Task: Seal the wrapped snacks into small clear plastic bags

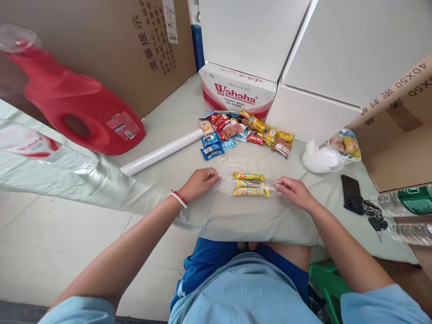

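Observation:
My left hand [204, 181] is closed, pinching the left edge of a sheet of clear plastic film [224, 185]. On the opposite side my right hand [293, 190] pinches the film's right edge. Between the hands, several small yellow snack bars lie in a stack of rows: a top bar [249, 176], a middle bar [249, 184] and a bottom bar [251, 192]. The film lies around or beneath them; I cannot tell exactly how it is layered. A red beaded bracelet [178, 198] is on my left wrist.
Behind the film is a heap of packaged snacks [231, 128] before a Wahaha box [238, 92]. A white roll [164, 153] and a red detergent jug [84, 112] stand left. Rightward are a white plastic bag [322, 157], a phone [351, 192], keys [374, 213] and bottles [410, 201].

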Action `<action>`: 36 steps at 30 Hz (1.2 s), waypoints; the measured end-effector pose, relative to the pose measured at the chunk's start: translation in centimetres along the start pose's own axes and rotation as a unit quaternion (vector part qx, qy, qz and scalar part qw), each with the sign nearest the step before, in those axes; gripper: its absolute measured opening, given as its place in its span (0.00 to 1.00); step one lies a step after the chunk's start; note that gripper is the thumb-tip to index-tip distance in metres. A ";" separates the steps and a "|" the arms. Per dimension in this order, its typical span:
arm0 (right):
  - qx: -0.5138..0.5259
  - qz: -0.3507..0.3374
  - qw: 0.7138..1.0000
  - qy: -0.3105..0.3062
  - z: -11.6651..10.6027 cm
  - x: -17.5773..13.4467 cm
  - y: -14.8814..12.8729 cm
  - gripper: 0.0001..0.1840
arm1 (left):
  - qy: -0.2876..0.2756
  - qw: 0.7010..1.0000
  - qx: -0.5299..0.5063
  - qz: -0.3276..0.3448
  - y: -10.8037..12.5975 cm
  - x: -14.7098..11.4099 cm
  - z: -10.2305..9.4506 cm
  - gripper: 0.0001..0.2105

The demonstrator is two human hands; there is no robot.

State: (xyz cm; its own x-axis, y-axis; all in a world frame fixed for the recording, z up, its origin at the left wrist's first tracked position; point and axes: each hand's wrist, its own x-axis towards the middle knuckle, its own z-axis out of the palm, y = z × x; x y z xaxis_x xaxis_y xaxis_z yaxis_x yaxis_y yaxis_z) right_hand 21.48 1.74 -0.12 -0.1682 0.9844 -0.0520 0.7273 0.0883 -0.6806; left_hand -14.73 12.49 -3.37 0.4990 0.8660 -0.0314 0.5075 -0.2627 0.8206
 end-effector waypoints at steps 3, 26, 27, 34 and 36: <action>-0.094 0.078 0.992 -0.006 -1.0 4.2 -0.1 0.13 | 0.049 0.988 0.148 -0.017 0.2 2.4 0.5 0.13; -0.073 -0.136 0.987 -0.043 1.4 10.2 -4.2 0.12 | 0.066 0.942 0.313 0.102 3.7 0.7 7.8 0.10; -0.074 -0.181 0.980 -0.044 1.7 8.7 -4.3 0.14 | 0.098 0.947 0.294 0.090 3.4 0.4 7.9 0.08; -0.204 -0.264 0.936 -0.111 5.1 3.1 -3.8 0.21 | 0.220 0.967 0.099 0.079 1.6 0.1 7.1 0.39; -0.213 -0.250 0.938 -0.112 5.5 3.2 -3.7 0.21 | 0.169 0.979 0.024 0.108 1.5 0.1 6.1 0.43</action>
State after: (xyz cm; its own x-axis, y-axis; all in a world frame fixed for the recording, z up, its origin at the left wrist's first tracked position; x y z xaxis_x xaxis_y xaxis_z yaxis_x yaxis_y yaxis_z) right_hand 14.65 3.70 -1.79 -0.6601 0.7511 0.0112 0.7120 0.6304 -0.3093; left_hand -9.59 9.59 -5.65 0.3416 0.8772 0.3375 0.4513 -0.4681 0.7598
